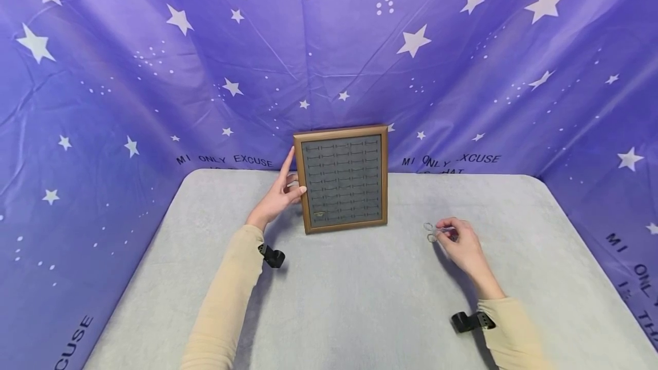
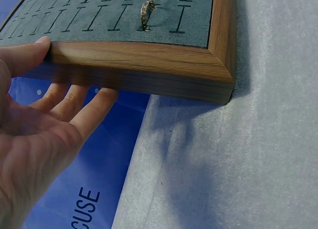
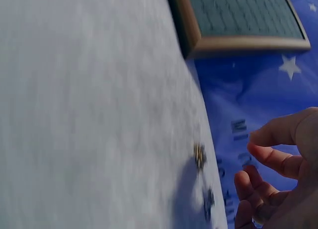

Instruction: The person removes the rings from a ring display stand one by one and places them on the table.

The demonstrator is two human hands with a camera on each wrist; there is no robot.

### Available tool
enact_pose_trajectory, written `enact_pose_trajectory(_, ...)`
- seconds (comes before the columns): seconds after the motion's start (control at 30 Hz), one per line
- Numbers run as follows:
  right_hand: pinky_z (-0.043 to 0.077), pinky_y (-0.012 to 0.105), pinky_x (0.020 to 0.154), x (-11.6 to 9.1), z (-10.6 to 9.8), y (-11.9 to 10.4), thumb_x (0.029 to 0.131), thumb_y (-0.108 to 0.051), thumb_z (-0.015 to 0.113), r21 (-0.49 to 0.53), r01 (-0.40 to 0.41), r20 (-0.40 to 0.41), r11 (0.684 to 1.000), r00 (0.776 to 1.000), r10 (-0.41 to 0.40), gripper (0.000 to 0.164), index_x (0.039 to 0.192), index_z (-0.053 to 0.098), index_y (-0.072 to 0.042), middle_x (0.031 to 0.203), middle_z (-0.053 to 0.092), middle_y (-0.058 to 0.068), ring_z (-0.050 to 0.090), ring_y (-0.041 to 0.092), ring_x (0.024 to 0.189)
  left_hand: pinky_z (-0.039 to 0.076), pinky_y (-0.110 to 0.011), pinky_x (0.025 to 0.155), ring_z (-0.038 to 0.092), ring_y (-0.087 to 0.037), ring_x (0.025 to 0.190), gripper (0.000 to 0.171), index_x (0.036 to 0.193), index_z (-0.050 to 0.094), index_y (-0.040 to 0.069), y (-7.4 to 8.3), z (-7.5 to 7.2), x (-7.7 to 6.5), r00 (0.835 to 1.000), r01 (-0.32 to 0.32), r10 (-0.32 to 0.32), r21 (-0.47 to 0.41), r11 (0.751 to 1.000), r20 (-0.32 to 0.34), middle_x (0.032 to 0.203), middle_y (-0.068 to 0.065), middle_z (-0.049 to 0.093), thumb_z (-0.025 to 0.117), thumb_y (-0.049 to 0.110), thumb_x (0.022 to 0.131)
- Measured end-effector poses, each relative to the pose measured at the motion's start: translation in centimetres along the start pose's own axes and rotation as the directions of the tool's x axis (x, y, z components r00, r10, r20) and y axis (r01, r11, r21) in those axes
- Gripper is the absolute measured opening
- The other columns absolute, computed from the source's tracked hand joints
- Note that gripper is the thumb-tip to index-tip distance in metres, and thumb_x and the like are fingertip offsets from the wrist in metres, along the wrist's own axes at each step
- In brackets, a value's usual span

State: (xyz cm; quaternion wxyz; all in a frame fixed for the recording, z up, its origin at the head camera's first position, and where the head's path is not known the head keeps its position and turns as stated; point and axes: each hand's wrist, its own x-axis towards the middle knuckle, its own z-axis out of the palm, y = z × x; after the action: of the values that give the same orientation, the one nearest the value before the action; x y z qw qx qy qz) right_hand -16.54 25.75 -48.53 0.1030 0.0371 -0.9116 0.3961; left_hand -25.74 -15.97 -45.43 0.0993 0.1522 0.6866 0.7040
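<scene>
A wooden-framed ring display board with a grey slotted pad stands tilted near the table's back edge. My left hand holds its left side, thumb on the front rim and fingers behind. One gold-toned ring sits in a slot at the board's lower left corner. To the right, my right hand is just above the table with fingers loosely bent, thumb and index tips close together; I see nothing between them. Close to its fingertips are two rings, a farther ring and a nearer ring, blurred in the right wrist view.
The light grey table runs back to a purple star-patterned cloth that rises behind and on both sides. A black wrist camera is strapped on the left sleeve, and another black camera on the right.
</scene>
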Motion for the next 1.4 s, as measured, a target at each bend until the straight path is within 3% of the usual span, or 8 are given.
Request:
enact_pose_trajectory(0.4, 0.048, 0.041, 0.078, 0.6, 3.5, -3.5, 0.084, 0.002, 0.064, 0.087, 0.053, 0.046, 0.995, 0.997, -0.057, 0.017, 0.101, 0.065, 0.001, 0.099, 0.057, 0.019, 0.059, 0.028, 0.085, 0.052, -0.047, 0.085, 0.061, -0.027, 0.1, 0.096, 0.147, 0.006, 0.059, 0.0, -0.1, 0.1, 1.0, -0.009, 0.01, 0.016, 1.0, -0.005, 0.133, -0.025, 0.046, 0.052, -0.007, 0.095)
enact_pose_trajectory(0.63, 0.049, 0.036, 0.072, 0.7, 6.2, -5.5, 0.085, 0.002, 0.065, 0.149, 0.083, 0.114, 0.985, 0.988, -0.1, 0.023, 0.108, 0.066, 0.0, 0.108, 0.057, 0.02, 0.059, 0.023, 0.082, 0.052, -0.046, 0.085, 0.06, -0.027, 0.099, 0.095, 0.147, 0.005, 0.059, 0.1, 0.0, 0.2, 1.0, -0.007, 0.007, 0.023, 1.0, 0.004, 0.133, -0.025, 0.047, 0.052, -0.006, 0.095)
enact_pose_trajectory(0.87, 0.049, 0.036, 0.073, 1.2, 9.3, -7.5, 0.082, 0.005, 0.068, 0.196, 0.161, 0.168, 0.967, 0.966, -0.195, 0.029, 0.111, 0.066, 0.001, 0.105, 0.059, 0.017, 0.057, 0.021, 0.084, 0.048, -0.052, 0.089, 0.06, -0.029, 0.104, 0.095, 0.148, 0.006, 0.058, 0.2, 0.1, 0.4, 1.0, -0.017, 0.017, 0.001, 1.0, 0.002, 0.135, -0.026, 0.045, 0.051, -0.007, 0.095)
enact_pose_trajectory(1.2, 0.05, 0.027, 0.068, 1.8, 12.4, -10.0, 0.083, 0.004, 0.066, 0.245, 0.257, 0.222, 0.935, 0.924, -0.312, 0.031, 0.114, 0.065, 0.0, 0.105, 0.061, 0.013, 0.058, 0.015, 0.079, 0.053, -0.041, 0.082, 0.062, -0.024, 0.095, 0.095, 0.147, 0.006, 0.06, 0.1, 0.2, 0.3, 1.0, -0.009, 0.01, 0.031, 0.999, -0.005, 0.134, -0.025, 0.047, 0.052, -0.006, 0.095)
enact_pose_trajectory(1.4, 0.051, 0.026, 0.066, 2.3, 13.3, -11.3, 0.085, 0.003, 0.066, 0.258, 0.283, 0.229, 0.924, 0.911, -0.343, 0.031, 0.115, 0.065, -0.001, 0.105, 0.062, 0.013, 0.059, 0.014, 0.079, 0.053, -0.042, 0.084, 0.061, -0.027, 0.102, 0.095, 0.148, 0.005, 0.058, 0.1, 0.4, 0.0, 1.0, -0.001, 0.001, 0.036, 0.999, -0.008, 0.137, -0.024, 0.045, 0.052, -0.005, 0.095)
